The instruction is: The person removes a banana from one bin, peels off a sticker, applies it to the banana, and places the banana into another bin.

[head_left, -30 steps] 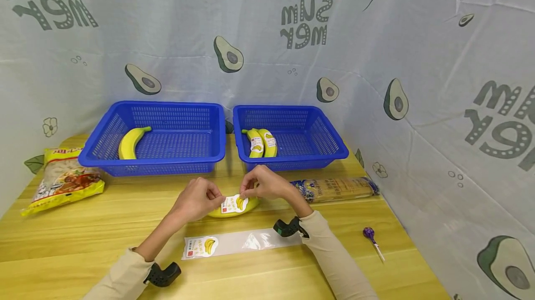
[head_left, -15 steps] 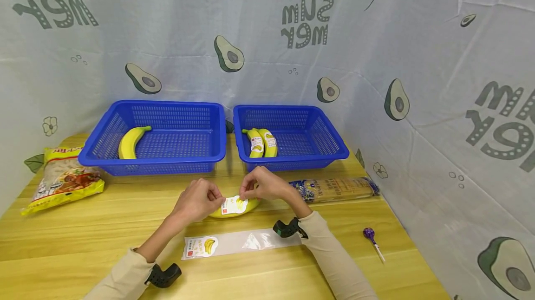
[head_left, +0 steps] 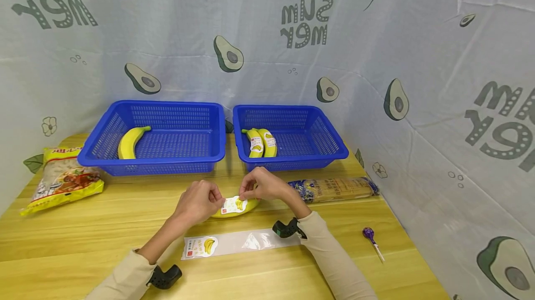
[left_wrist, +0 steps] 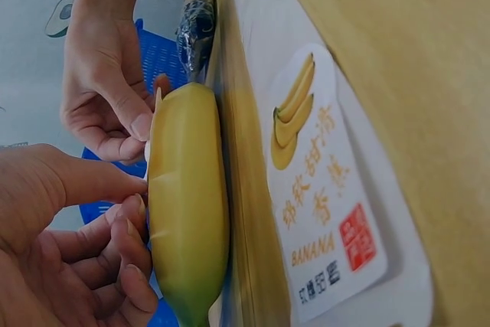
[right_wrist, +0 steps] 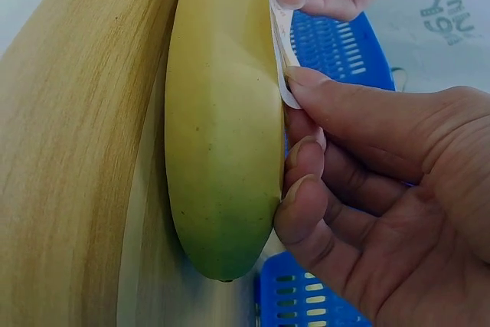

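A banana (head_left: 234, 214) lies crosswise on the table, with a white banana-print sticker (head_left: 234, 205) over its upper side. My left hand (head_left: 199, 201) pinches the sticker's left end between thumb and forefinger. At the other end, the thumb and forefinger of my right hand (head_left: 264, 184) pinch the sticker's edge. In the right wrist view that edge of the sticker (right_wrist: 285, 82) stands a little off the peel. Nearer to me lies a clear backing strip (head_left: 246, 240), which bears another banana sticker (head_left: 202, 246) at its left end.
Behind stand two blue baskets; the left basket (head_left: 179, 144) holds one plain banana (head_left: 131, 143), the right basket (head_left: 298, 142) two stickered bananas (head_left: 267, 144). A yellow food bag (head_left: 64, 181) lies left, a noodle packet (head_left: 334, 189) and a purple lollipop (head_left: 368, 233) right.
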Tool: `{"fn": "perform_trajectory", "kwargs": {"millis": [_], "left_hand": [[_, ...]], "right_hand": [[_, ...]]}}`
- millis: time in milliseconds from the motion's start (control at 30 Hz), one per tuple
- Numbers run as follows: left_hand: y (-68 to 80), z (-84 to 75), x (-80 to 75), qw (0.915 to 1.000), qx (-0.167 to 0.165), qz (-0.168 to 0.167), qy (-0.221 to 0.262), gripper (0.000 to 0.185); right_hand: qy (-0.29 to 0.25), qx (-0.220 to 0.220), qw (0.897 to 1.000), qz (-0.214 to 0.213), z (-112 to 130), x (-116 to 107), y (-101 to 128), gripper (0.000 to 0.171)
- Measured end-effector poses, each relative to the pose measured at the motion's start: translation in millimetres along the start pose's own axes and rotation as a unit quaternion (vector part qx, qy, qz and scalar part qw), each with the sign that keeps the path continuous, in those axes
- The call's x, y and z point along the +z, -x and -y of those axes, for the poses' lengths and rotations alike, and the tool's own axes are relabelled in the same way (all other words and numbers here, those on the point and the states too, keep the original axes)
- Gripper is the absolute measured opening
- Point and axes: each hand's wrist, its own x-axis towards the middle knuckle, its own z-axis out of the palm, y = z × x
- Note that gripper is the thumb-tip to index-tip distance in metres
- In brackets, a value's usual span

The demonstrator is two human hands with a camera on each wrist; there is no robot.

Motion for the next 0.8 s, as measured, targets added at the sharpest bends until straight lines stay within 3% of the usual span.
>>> {"fn": "perform_trajectory", "kwargs": {"millis": [267,567,800], "left_hand": [[-0.9,1.2,1.2,1.0,0.004,0.001,0.001,0.023],[0.2,1.7,6.9,0.9971,0.072,0.0,0.022,0.018],[0.4,0.5,11.1,0.9955,0.094,0.0,0.012,0.008]], "right_hand": [[-0.005,0.006,1.0,0.006,0.5,-0.9,0.6,0.006],[-0.038,-0.067,0.997,0.027,-1.0,-0.5,0.5,0.007],[-0.042,-0.074,0.995,0.044,2.7,-1.1,1.6,0.011]]}}
